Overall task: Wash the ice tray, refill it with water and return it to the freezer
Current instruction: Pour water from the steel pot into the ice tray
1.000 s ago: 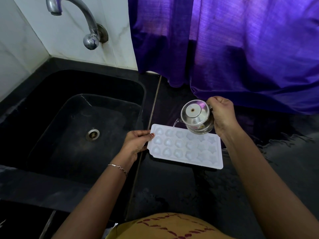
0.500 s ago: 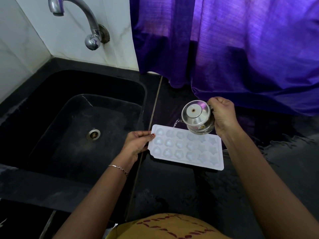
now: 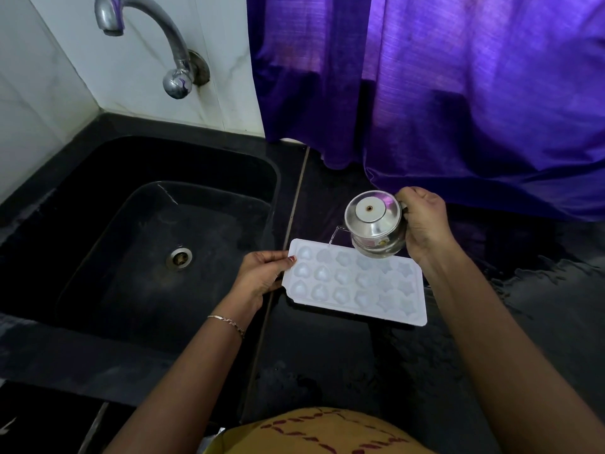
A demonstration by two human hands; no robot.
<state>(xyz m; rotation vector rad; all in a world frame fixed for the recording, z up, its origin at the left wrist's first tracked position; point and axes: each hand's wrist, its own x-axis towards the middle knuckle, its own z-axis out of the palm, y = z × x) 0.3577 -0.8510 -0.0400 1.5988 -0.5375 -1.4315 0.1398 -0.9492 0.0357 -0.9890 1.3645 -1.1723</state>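
White plastic ice tray (image 3: 357, 286) with heart- and star-shaped cells, on the wet black stone counter (image 3: 327, 371); its short edge is pinched between thumb and fingers of the left hand (image 3: 262, 273). The right hand (image 3: 424, 221), fingers curled round the handle, tips a small round steel pot (image 3: 373, 221); a thin water stream (image 3: 334, 236) falls into a far-row cell.
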